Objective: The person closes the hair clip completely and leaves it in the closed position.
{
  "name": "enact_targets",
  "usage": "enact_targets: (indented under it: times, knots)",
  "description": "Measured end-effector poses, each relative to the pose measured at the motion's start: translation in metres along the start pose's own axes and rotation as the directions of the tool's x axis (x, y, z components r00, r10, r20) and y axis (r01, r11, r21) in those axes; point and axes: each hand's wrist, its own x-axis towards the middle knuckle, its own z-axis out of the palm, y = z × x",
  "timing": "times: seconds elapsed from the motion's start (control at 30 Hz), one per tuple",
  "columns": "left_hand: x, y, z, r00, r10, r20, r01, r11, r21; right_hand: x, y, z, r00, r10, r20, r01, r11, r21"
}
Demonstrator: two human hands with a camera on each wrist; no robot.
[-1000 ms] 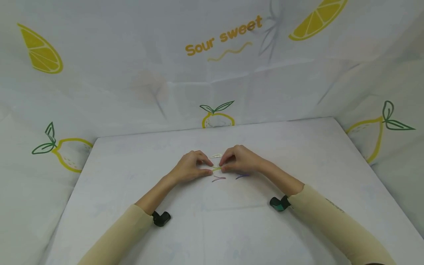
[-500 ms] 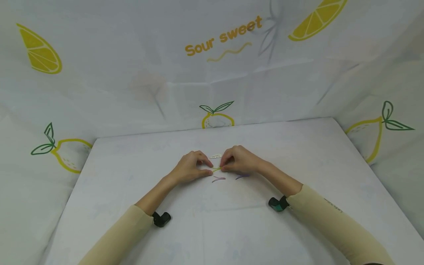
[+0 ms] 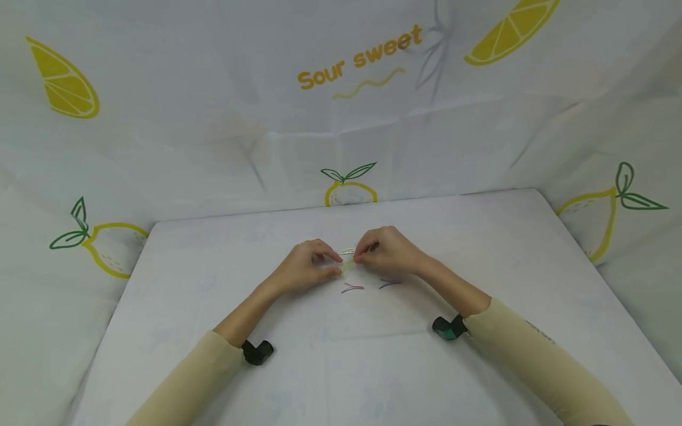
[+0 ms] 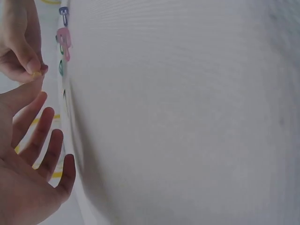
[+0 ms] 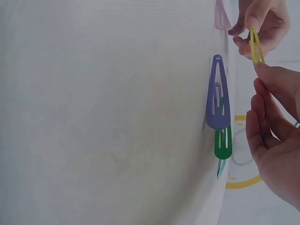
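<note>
Left hand loosely spread, its thumb at or near one end of the yellow hair clip, whose other end is pinched by the right hand above the desk, so the clip is best steadied lightly at both ends, untwisted.

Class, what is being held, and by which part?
A yellow hair clip: the right hand pinches its wider end; whether the left hand grips the narrow tip is unclear.
</note>
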Motion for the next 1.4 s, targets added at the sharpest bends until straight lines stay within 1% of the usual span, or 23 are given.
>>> enact_targets:
  times: [0.1,0.3,0.47,0.53,0.6,0.73,0.9,1.07,1.17,1.27,1.4]
  knots:
    - [0.0,0.002,-0.004,1.0,0.01,-0.022,-0.01,1.0,-0.021,0.0,-0.003,-0.002,0.999,-0.019,-0.031,0.019,1.0,0.005]
    - [-0.001,0.006,-0.01,0.998,0.01,-0.067,-0.013,0.998,-0.054,-0.001,-0.01,-0.007,0.994,-0.043,-0.097,0.044,0.999,0.001]
    - [-0.002,0.011,-0.013,0.991,0.01,-0.13,-0.023,0.995,-0.097,-0.001,-0.015,-0.009,0.984,-0.075,-0.163,0.076,0.997,0.003]
    - [-0.002,0.013,-0.014,0.988,0.016,-0.154,-0.033,0.993,-0.111,-0.001,-0.017,-0.011,0.981,-0.07,-0.182,0.074,0.997,0.011]
    - [-0.002,0.014,-0.015,0.985,0.029,-0.17,-0.05,0.991,-0.121,-0.001,-0.02,-0.013,0.98,-0.049,-0.191,0.056,0.998,0.03]
    - [-0.002,0.016,-0.017,0.979,0.051,-0.198,-0.081,0.986,-0.146,-0.002,-0.023,-0.016,0.981,0.004,-0.194,0.017,0.994,0.107]
    - [-0.001,0.019,-0.019,0.971,0.064,-0.229,-0.103,0.981,-0.162,-0.003,-0.025,-0.018,0.982,0.04,-0.182,0.003,0.973,0.231]
    - [-0.001,0.022,-0.022,0.965,0.081,-0.247,-0.133,0.971,-0.199,-0.002,-0.023,-0.019,0.985,0.052,-0.164,-0.005,0.961,0.276]
    - [-0.001,0.023,-0.024,0.966,0.081,-0.245,-0.14,0.962,-0.235,-0.002,-0.022,-0.02,0.988,0.057,-0.144,-0.01,0.951,0.309]
    - [-0.001,0.023,-0.025,0.97,0.072,-0.234,-0.134,0.956,-0.262,-0.002,-0.021,-0.021,0.991,0.058,-0.123,-0.011,0.937,0.35]
    - [-0.002,0.024,-0.026,0.974,0.072,-0.217,-0.13,0.955,-0.267,-0.001,-0.022,-0.022,0.993,0.057,-0.101,-0.014,0.923,0.385]
